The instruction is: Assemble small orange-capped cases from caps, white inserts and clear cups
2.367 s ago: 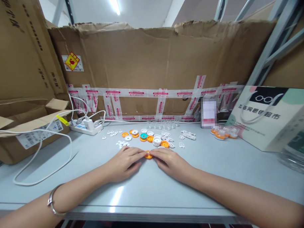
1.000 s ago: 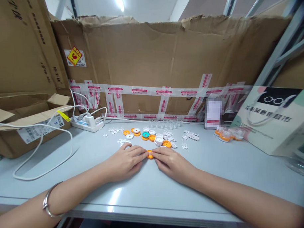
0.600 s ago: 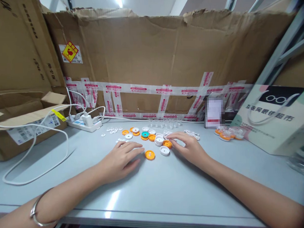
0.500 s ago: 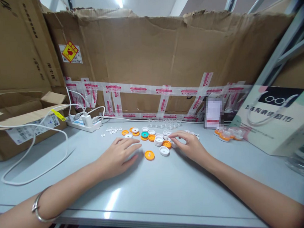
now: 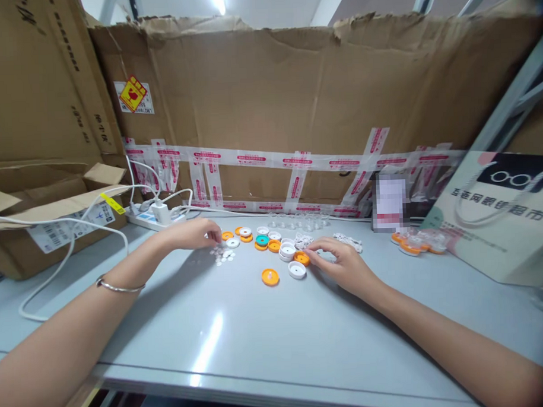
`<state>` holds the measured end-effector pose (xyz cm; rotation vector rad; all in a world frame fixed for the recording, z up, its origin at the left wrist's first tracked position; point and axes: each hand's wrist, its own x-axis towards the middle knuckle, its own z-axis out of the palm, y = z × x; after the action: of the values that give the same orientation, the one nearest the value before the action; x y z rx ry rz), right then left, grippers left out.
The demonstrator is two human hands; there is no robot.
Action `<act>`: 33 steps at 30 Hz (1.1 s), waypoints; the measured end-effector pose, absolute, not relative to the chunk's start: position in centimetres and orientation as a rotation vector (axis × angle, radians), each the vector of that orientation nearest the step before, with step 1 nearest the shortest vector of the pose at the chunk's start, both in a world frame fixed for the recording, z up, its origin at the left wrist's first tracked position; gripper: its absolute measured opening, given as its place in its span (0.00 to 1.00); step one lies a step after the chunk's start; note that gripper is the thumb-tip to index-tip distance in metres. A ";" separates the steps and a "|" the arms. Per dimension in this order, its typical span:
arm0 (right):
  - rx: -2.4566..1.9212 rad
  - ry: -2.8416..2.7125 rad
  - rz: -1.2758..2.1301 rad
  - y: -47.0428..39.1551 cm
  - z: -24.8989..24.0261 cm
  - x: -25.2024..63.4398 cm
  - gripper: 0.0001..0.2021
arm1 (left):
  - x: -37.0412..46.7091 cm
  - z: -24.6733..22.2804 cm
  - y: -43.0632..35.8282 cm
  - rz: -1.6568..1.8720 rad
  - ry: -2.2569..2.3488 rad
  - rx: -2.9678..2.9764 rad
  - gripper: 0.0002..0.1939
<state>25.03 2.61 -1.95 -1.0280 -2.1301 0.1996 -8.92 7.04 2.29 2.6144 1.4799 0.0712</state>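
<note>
My left hand (image 5: 202, 234) is over a scatter of small white plastic discs (image 5: 226, 256), its fingers curled downward and bunched. Whatever lies between those fingertips is too small to make out. On the right, the thumb and index finger of my right hand (image 5: 338, 259) come together at the right edge of an orange round cap (image 5: 302, 259), which rests on the table. Close to it lie a white round cap (image 5: 297, 269) and a stack of white caps (image 5: 287, 250). Nearer to me, an orange cap (image 5: 270, 278) has a small pale piece at its centre. A teal cap (image 5: 262, 240) tops an orange one.
Behind the caps stand several clear round pieces (image 5: 299, 221) and coiled white cord (image 5: 347, 242). Wrapped orange items (image 5: 418, 242) lie by a paper bag (image 5: 499, 219). A power strip (image 5: 155, 218) with white cables and an open carton (image 5: 54, 235) are at left.
My left hand has moved back and left, from beside the near orange cap to the small white discs, its fingers now curled. My right hand has come down slightly to the orange cap's edge.
</note>
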 end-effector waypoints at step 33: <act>-0.803 -2.309 0.244 0.6 -2.8 23.0 0.07 | -3.5 0.4 3.5 0.538 1.046 2.778 0.07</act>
<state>22.96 0.58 -2.83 -0.8030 -2.3091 0.2438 -3.52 3.50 0.43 2.7780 1.0463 0.5381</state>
